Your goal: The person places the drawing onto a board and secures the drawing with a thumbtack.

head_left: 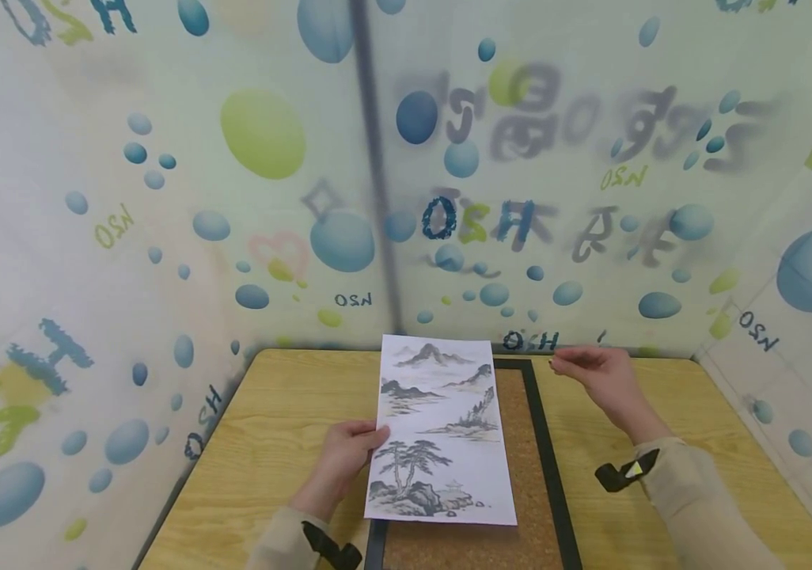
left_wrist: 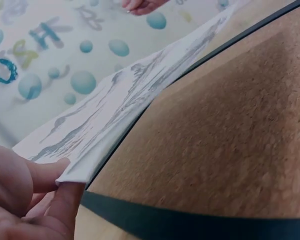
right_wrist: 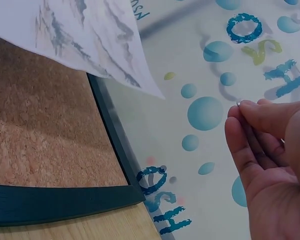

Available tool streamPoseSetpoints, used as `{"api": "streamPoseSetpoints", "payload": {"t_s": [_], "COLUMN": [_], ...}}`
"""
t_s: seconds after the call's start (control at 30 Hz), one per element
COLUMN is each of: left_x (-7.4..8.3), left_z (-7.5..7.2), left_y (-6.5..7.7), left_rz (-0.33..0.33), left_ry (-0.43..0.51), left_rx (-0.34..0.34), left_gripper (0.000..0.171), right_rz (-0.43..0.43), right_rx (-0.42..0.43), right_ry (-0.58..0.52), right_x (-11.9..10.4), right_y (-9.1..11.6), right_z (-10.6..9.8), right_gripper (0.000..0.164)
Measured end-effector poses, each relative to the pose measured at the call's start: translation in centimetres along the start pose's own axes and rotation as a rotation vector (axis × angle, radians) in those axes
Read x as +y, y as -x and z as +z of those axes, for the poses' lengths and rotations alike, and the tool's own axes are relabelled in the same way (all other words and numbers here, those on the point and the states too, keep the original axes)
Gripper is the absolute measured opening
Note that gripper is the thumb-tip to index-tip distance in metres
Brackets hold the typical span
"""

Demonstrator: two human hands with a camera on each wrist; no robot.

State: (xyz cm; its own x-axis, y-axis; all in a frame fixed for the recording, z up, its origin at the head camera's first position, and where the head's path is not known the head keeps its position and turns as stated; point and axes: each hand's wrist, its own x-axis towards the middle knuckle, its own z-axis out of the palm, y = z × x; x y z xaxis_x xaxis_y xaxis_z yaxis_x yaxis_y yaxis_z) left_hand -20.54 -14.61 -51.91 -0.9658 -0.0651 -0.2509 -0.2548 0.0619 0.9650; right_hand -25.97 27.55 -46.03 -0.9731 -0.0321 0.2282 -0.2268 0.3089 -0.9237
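My left hand [head_left: 346,457] pinches the left edge of a paper sheet [head_left: 442,427] printed with an ink landscape of mountains, pines and rocks. In the left wrist view, thumb and fingers grip the sheet's edge [left_wrist: 75,175], and the paper slants above the corkboard [left_wrist: 225,125]. My right hand [head_left: 604,381] is raised to the right of the sheet, apart from it. In the right wrist view, its thumb and index fingertips pinch a tiny shiny pin-like piece [right_wrist: 238,103], mostly hidden between them.
The dark-framed corkboard lies on a wooden table [head_left: 292,396], partly covered by the paper. Its frame [head_left: 548,451] shows along the right side. Fabric walls [head_left: 271,198] with blue and green bubble prints stand behind and at both sides of the table.
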Motion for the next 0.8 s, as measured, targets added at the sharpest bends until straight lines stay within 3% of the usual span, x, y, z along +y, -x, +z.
{"api": "streamPoseSetpoints", "payload": {"t_s": [0.43,0.8], "left_x": [-0.8,-1.0], "left_z": [1.8,3.7], "left_y": [-0.1,0.2], "left_rz": [-0.01,0.002], "left_ry": [-0.107,-0.098], "left_rx": [0.026,-0.002], "left_gripper": [0.035,0.033], "right_rz": [0.002,0.031], "right_rx": [-0.016,-0.033], "right_ry": [-0.002,-0.058], "right_x": [-1.0,-0.1], "right_y": [-0.8,-1.7], "right_z": [1.1,2.0], "right_gripper": [0.03,0.03]}}
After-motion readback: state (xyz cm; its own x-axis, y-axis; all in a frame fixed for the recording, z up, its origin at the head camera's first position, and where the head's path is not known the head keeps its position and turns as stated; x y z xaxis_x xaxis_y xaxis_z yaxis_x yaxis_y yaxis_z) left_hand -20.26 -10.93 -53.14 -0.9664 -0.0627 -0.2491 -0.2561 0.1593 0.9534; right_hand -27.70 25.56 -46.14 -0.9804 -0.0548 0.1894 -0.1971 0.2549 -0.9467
